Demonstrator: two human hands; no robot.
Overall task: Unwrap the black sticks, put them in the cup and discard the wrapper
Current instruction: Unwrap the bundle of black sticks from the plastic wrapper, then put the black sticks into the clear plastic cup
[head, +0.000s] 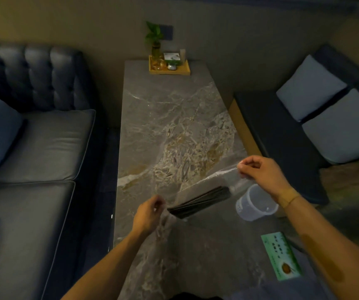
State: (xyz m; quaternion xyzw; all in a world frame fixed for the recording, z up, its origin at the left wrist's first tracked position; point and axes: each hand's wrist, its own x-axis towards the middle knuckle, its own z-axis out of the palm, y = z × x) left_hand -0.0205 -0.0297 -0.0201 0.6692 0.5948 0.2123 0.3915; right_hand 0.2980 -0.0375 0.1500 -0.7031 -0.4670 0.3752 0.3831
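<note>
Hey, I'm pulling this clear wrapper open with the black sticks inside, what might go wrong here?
The black sticks lie loose in the clear wrapper stretched between your left hand and right hand; a tilt may spill them. The cup sits under your right wrist near the table edge and might get knocked off.

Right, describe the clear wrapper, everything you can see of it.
The clear wrapper is a thin, glossy, see-through plastic film, stretched above the marble table. The left hand pinches its near end, the right hand its far end. The black sticks lie bundled inside, tilted, beside the cup.
</note>
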